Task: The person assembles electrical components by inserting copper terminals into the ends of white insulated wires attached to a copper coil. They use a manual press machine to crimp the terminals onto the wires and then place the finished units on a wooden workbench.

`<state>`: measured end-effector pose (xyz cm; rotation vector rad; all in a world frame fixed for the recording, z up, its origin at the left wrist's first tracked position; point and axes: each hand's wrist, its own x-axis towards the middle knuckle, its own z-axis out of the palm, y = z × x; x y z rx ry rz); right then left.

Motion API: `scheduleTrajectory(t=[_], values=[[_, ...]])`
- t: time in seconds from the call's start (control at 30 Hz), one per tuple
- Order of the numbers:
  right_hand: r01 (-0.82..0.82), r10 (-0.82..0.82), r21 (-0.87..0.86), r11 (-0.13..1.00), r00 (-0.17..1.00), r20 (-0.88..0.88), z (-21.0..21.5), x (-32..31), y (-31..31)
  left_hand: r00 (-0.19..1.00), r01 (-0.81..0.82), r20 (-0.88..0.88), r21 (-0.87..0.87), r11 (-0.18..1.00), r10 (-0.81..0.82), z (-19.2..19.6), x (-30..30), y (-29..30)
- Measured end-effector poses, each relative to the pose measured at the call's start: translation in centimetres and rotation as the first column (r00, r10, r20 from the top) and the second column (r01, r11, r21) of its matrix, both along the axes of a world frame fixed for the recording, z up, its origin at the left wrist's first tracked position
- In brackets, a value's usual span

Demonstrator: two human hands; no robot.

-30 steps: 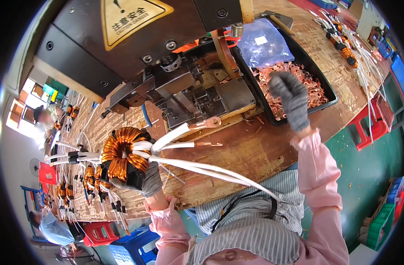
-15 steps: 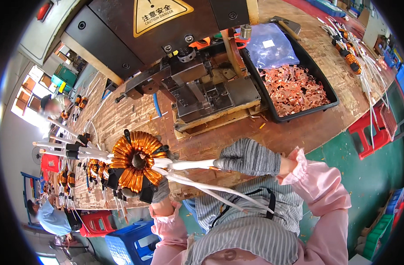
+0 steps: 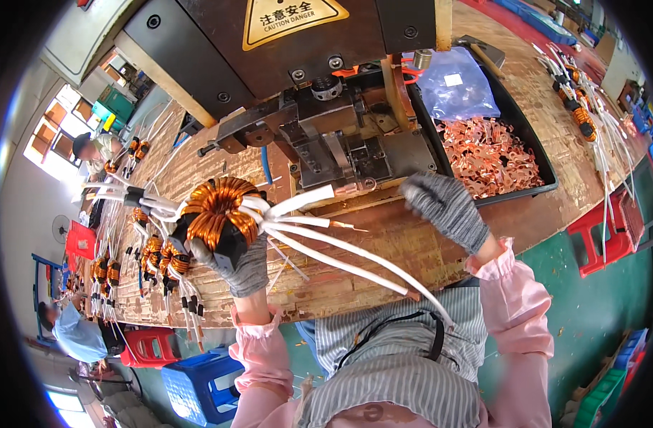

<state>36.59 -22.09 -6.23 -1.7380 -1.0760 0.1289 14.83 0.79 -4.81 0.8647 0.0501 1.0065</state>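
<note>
My left hand (image 3: 242, 267), in a grey knitted glove, grips a ring-shaped copper coil (image 3: 223, 203) from below. Thick white leads (image 3: 301, 202) stick out of the coil to the right, and several end in bare copper. The uppermost lead points at the front of a dark metal press (image 3: 348, 153); a small copper terminal (image 3: 369, 183) shows at its copper end, by the die. My right hand (image 3: 446, 207), also gloved, hovers apart from the leads between the press base and a black tray (image 3: 508, 194). Its fingers reach out, slightly blurred, with nothing visible in them.
Loose copper terminals (image 3: 487, 157) and a clear plastic bag (image 3: 458, 85) lie in the tray. More coils (image 3: 166, 257) rest at the table's left, others (image 3: 582, 121) at the far right. Red (image 3: 605, 235) and blue (image 3: 201, 385) stools stand by the table. Two people work at the left.
My right hand has let go of the lead and moved up and right towards the tray. My left hand has raised and tilted the coil, bringing its upper lead towards the press.
</note>
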Motion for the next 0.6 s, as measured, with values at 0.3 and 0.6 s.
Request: scheduleTrajectory(t=[0.3, 0.6], values=[[0.333, -0.332, 0.033, 0.942, 0.917, 0.222, -1.5, 5.2, -1.1, 0.992, 0.095, 0.091, -0.132, 0.987, -0.084, -0.5, 2.3, 2.6], [0.340, -0.335, 0.031, 0.940, 0.901, 0.277, -2.1, 5.3, -1.1, 0.950, 0.293, 0.143, -0.107, 0.950, -0.277, -0.4, 2.8, 3.9]])
